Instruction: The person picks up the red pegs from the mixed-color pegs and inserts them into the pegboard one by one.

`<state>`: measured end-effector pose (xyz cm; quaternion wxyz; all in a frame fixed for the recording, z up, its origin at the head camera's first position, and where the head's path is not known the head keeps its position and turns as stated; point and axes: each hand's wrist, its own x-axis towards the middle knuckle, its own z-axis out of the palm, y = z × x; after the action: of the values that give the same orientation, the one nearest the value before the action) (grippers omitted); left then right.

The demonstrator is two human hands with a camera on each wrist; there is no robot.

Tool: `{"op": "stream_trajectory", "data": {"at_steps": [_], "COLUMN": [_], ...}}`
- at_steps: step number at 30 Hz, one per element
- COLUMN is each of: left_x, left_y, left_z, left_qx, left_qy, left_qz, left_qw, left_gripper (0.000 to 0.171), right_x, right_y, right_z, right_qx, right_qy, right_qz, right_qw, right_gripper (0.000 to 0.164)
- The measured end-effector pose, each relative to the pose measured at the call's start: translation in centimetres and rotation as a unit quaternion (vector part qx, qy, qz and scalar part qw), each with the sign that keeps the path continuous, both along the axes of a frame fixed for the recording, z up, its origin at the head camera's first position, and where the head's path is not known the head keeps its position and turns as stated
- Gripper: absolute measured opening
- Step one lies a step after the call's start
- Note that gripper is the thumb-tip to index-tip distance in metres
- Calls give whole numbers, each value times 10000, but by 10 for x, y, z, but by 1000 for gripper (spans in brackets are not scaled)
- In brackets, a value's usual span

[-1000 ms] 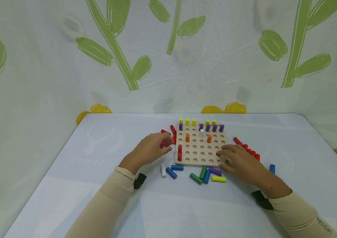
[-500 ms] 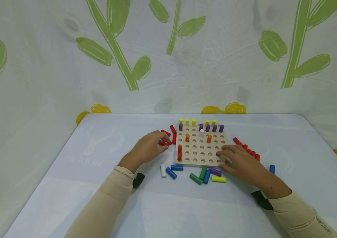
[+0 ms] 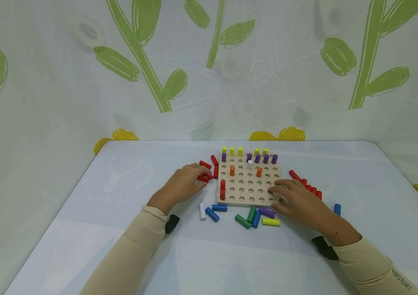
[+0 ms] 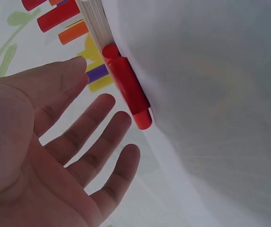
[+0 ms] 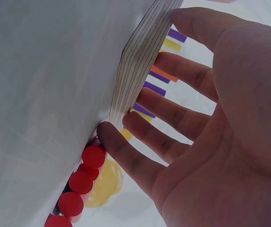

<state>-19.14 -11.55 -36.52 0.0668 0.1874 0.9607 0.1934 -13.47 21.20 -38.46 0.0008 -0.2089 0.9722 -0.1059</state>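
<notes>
My left hand hovers at the board's left side over several loose red pegs. In the left wrist view its fingers are spread and loosely bent, apart from the red peg in front of them. The square wooden pegboard carries yellow and purple pegs at the back, orange pegs and a white peg further in, and red pegs at its front left. My right hand rests its fingertips at the board's right front corner, holding nothing; the palm hides part of the table.
In front of the board lie a white peg, blue pegs, green pegs, a purple peg and a yellow peg. Red pegs and one blue peg lie at the right. Behind the table hangs a leaf-patterned cloth.
My left hand has drawn back slightly to the left, away from the board's edge, and its fingers now sit over the loose red pegs. The right hand has stayed where it was.
</notes>
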Motion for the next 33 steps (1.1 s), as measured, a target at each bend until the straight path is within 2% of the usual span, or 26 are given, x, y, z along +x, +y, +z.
{"op": "stream_trajectory", "data": {"at_steps": [18,30,33], "left_x": [-1,-1,-1], "left_y": [-1,0,0], "left_z": [-5,-7,-8], "left_qx": [-341,-436,-473], "left_qy": [177,365,316], "left_qz": [87,37,64], "left_qw": [9992,9984,9984], "left_gripper": [33,30,30], "right_x": [-1,-1,0], "right_y": [-1,-1,-1], "right_z": [3,1,2], "right_qx": [40,77,89], "right_qy": [28,22,5], "right_qz": [54,24,2], "right_qw": [10000,10000,10000], "right_gripper": [45,45,45]}}
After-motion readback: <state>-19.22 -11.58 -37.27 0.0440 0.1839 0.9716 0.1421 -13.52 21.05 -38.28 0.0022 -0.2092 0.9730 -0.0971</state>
